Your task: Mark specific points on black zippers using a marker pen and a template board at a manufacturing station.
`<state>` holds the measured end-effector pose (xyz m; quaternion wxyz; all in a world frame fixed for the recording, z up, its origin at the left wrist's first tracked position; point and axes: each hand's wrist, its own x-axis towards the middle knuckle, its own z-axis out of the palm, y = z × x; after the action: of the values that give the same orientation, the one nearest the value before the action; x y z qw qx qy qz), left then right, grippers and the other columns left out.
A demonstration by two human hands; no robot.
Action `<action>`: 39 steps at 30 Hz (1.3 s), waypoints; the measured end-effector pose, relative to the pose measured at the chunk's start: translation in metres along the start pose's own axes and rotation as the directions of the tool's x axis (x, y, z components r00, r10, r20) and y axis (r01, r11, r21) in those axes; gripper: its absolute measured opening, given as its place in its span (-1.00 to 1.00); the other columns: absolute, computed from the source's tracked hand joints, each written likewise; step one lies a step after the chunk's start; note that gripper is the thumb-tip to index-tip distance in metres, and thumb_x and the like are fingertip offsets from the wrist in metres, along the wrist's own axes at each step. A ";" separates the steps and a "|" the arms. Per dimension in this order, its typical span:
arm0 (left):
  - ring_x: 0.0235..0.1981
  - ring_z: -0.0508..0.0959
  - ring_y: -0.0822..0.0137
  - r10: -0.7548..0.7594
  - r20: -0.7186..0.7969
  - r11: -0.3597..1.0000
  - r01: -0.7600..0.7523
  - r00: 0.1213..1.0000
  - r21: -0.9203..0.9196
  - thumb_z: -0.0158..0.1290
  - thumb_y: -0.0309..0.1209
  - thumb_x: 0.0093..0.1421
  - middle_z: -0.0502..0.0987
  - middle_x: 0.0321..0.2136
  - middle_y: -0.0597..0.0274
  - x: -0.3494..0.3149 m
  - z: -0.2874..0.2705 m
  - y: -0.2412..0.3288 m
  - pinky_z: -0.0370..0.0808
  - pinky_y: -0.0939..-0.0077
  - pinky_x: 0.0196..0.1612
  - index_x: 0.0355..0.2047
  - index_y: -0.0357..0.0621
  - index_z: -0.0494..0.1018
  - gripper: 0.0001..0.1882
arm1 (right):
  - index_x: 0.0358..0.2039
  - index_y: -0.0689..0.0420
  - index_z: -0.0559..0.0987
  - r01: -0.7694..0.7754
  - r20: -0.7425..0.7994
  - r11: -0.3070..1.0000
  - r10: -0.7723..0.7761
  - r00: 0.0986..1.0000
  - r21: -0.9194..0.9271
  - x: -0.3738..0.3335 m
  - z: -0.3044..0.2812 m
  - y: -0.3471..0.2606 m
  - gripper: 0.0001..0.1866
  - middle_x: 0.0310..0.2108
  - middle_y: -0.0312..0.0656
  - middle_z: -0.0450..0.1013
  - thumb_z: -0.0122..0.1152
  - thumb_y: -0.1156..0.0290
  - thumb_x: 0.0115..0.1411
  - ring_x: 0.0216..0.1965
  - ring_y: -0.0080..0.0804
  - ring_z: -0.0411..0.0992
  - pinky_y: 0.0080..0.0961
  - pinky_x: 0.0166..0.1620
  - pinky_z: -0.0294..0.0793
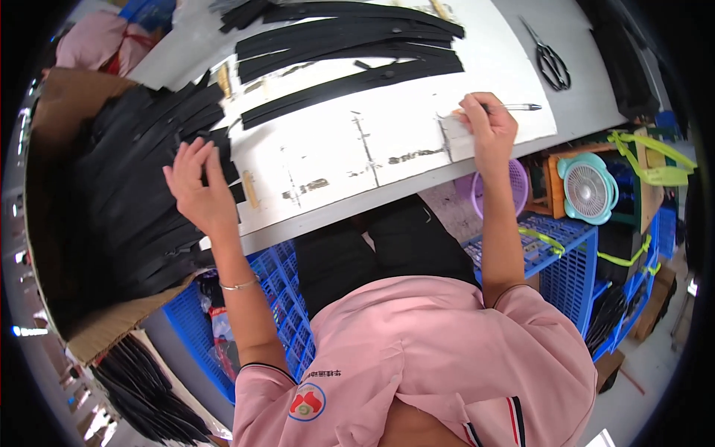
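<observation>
My left hand (203,190) is over the right side of a cardboard box (78,93) heaped with black fabric strips (123,175). Its fingers are apart, and I see no strip gripped in them. At the right of the white marked sheet (335,145), my right hand (489,132) has its fingers closed together. A pen (525,107) runs through those fingers, its silver end sticking out to the right. Several flat black strips (350,88) lie in long rows across the far part of the sheet.
Black scissors (551,63) lie at the table's far right. Below its edge are a purple basket (500,192), a small turquoise fan (588,188) and blue plastic crates (570,257). More black strips (145,387) hang at lower left. A person in pink (100,41) is at far left.
</observation>
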<state>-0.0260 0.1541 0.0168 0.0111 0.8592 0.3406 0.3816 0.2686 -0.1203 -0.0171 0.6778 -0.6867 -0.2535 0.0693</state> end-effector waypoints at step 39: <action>0.47 0.11 -0.04 -0.138 0.446 0.974 0.203 0.884 -0.101 0.22 -0.15 0.27 0.25 0.40 0.05 -0.106 -0.030 0.078 -0.28 -0.32 0.43 0.37 -0.06 0.32 -0.30 | 0.06 0.12 0.66 0.453 0.265 0.464 -0.414 0.871 -0.762 -0.049 -0.018 -0.006 -0.70 -0.06 -0.12 0.60 0.22 0.52 0.33 0.06 -0.22 0.48 -0.23 0.27 0.34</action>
<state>-0.0518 0.0243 -0.0088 0.1831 0.8862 0.3751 0.2009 0.2327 -0.1582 -0.0224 0.2817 -0.8277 -0.4364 -0.2125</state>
